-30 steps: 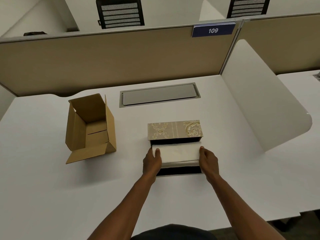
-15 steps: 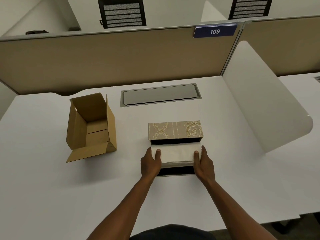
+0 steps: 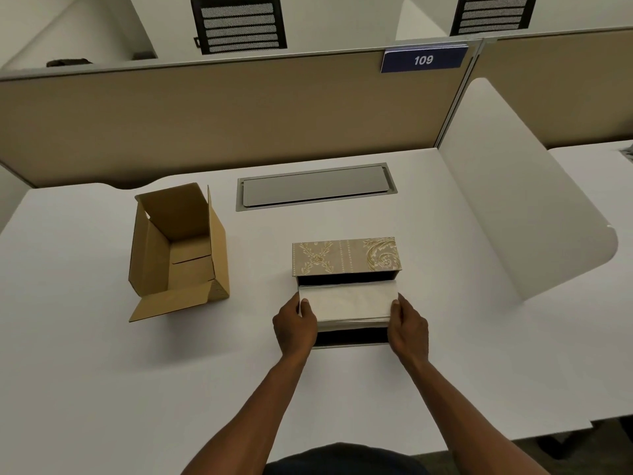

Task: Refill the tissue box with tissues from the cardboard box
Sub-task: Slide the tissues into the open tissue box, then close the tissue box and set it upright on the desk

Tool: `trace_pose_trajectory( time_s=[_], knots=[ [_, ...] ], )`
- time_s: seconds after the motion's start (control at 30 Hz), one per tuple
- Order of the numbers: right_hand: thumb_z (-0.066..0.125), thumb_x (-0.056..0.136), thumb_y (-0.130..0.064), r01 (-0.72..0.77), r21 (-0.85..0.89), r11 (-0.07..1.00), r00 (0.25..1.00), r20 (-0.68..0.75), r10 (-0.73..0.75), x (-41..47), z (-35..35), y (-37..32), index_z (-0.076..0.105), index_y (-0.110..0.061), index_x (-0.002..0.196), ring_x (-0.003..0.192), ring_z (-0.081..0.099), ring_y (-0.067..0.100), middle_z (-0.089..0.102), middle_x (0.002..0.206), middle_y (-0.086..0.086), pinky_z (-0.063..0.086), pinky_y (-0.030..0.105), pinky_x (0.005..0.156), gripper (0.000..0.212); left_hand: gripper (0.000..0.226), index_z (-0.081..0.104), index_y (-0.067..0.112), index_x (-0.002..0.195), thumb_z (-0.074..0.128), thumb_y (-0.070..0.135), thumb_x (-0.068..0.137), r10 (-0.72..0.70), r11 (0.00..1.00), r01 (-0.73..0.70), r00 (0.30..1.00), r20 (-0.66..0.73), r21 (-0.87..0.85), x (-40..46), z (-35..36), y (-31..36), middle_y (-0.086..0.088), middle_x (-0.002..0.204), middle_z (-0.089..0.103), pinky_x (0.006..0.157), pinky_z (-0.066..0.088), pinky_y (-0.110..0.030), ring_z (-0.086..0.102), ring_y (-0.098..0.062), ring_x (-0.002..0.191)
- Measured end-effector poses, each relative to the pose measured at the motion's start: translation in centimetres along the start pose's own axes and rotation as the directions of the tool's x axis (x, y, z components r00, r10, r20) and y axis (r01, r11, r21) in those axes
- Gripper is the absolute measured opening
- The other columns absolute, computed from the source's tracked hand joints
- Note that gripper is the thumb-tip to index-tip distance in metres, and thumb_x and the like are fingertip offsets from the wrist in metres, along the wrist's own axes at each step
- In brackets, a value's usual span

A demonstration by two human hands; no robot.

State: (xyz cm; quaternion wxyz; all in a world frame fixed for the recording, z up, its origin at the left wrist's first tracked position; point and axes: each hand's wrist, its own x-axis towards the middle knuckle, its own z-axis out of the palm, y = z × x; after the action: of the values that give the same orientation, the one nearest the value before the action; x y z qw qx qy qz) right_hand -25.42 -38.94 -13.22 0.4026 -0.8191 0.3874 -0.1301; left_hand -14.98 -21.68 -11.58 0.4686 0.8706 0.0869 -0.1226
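A white stack of tissues (image 3: pixel 347 303) sits in the open top of the tissue box (image 3: pixel 346 257), a beige box with gold floral print and a dark inside, at the desk's middle. My left hand (image 3: pixel 294 325) grips the stack's left end and my right hand (image 3: pixel 407 327) grips its right end. The stack's top lies about level with the box's rim, and dark gaps show behind and in front of it. The brown cardboard box (image 3: pixel 178 248) stands open on the left with nothing visible inside, its front flap folded down.
A grey cable hatch (image 3: pixel 315 186) is set in the white desk (image 3: pixel 102 371) behind the tissue box. A white side divider (image 3: pixel 513 200) stands on the right. A tan partition (image 3: pixel 222 114) with a "109" label closes the back.
The tissue stack has shifted slightly back and down into the tissue box, both hands staying on its ends. The cardboard box has not moved.
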Motion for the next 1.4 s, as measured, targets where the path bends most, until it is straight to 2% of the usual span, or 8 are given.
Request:
trace_pose_trajectory(
  time_s=[0.2, 0.37, 0.5, 0.83, 0.97, 1.1, 1.23, 1.4],
  knots=[
    [0.036, 0.110, -0.029, 0.006, -0.001, 1.000, 1.000, 0.014, -0.006, -0.1, 0.0, -0.1, 0.067, -0.012, 0.116, 0.072, 0.061, 0.006, 0.069, 0.085, -0.001, 0.038, 0.006, 0.059, 0.036, 0.036, 0.066, 0.006, 0.131, 0.050, 0.024, 0.104, 0.010, 1.000, -0.010, 1.000, 0.001, 0.024, 0.7, -0.2, -0.2, -0.009, 0.117, 0.073, 0.092, 0.055, -0.034, 0.068, -0.026, 0.104],
    [0.037, 0.109, -0.030, -0.021, 0.003, 1.000, 0.999, 0.028, 0.021, 0.3, 0.1, -0.3, 0.064, -0.006, 0.130, 0.100, 0.070, 0.032, 0.075, 0.109, 0.012, 0.054, 0.035, 0.085, 0.041, 0.032, 0.069, 0.015, 0.078, 0.052, 0.026, 0.103, 0.003, 1.000, -0.003, 1.000, 0.001, -0.024, 1.2, -0.2, -0.4, -0.003, 0.077, 0.070, 0.062, 0.050, -0.024, 0.067, -0.027, 0.077],
    [0.037, 0.109, -0.034, -0.091, 0.035, 0.995, 0.996, 0.014, 0.090, 0.8, 0.0, -0.6, 0.056, -0.007, 0.142, 0.118, 0.064, 0.034, 0.069, 0.129, 0.016, 0.049, 0.037, 0.099, 0.046, 0.035, 0.066, 0.013, 0.129, 0.054, 0.033, 0.102, -0.019, 0.999, 0.019, 1.000, -0.005, -0.030, 1.0, -0.3, 0.2, -0.002, 0.118, 0.071, 0.089, 0.056, -0.035, 0.066, -0.024, 0.107],
    [0.050, 0.105, -0.033, -0.035, 0.080, 0.996, 0.990, -0.133, 0.045, 1.8, -1.2, -1.8, 0.049, -0.009, 0.148, 0.135, 0.053, 0.030, 0.057, 0.147, 0.014, 0.041, 0.042, 0.113, 0.049, 0.039, 0.062, 0.015, 0.134, 0.059, 0.032, 0.099, 0.135, 0.991, -0.135, 0.987, -0.093, 0.006, -0.3, -0.7, -0.1, -0.007, 0.135, 0.064, 0.101, 0.053, -0.040, 0.060, -0.025, 0.123],
    [0.064, 0.098, -0.023, 0.225, -0.052, 0.973, 0.964, -0.131, -0.230, 4.2, -2.3, -4.1, 0.050, -0.010, 0.148, 0.143, 0.042, 0.029, 0.048, 0.153, 0.014, 0.037, 0.042, 0.116, 0.054, 0.036, 0.064, 0.015, 0.132, 0.061, 0.023, 0.097, 0.706, 0.669, -0.704, 0.702, 0.090, 0.237, -2.3, -0.4, -2.0, -0.004, 0.142, 0.058, 0.110, 0.044, -0.034, 0.047, -0.022, 0.137],
    [0.063, 0.097, -0.036, 0.520, -0.343, 0.782, 0.854, 0.217, -0.473, 7.1, -2.4, -6.4, 0.035, -0.014, 0.158, 0.158, 0.012, 0.030, 0.025, 0.168, 0.011, 0.020, 0.051, 0.126, 0.071, 0.051, 0.047, 0.016, 0.149, 0.058, 0.027, 0.099, 0.782, 0.255, -0.906, 0.398, 0.479, 0.337, -3.2, 1.3, -2.7, -0.008, 0.161, 0.035, 0.121, 0.023, -0.042, 0.026, -0.028, 0.152],
    [0.050, 0.100, -0.051, 0.589, -0.455, 0.668, 0.794, 0.479, -0.374, 9.3, -1.4, -7.7, 0.015, -0.019, 0.163, 0.159, -0.001, 0.028, 0.012, 0.172, 0.007, 0.004, 0.052, 0.127, 0.078, 0.062, 0.030, 0.019, 0.157, 0.055, 0.026, 0.102, 0.663, 0.263, -0.879, 0.465, 0.587, 0.399, -3.5, 1.9, -2.7, -0.009, 0.165, 0.024, 0.122, 0.013, -0.047, 0.019, -0.032, 0.153],
    [0.061, 0.094, -0.052, 0.576, -0.453, 0.681, 0.792, 0.515, -0.328, 10.1, -1.5, -8.3, 0.032, -0.017, 0.157, 0.151, 0.028, 0.030, 0.034, 0.163, 0.010, 0.023, 0.051, 0.124, 0.078, 0.071, 0.019, 0.020, 0.160, 0.056, 0.016, 0.099, 0.631, 0.258, -0.871, 0.479, 0.610, 0.417, -3.7, 1.8, -3.1, -0.009, 0.168, 0.014, 0.125, 0.006, -0.048, 0.009, -0.033, 0.155]
  ],
)
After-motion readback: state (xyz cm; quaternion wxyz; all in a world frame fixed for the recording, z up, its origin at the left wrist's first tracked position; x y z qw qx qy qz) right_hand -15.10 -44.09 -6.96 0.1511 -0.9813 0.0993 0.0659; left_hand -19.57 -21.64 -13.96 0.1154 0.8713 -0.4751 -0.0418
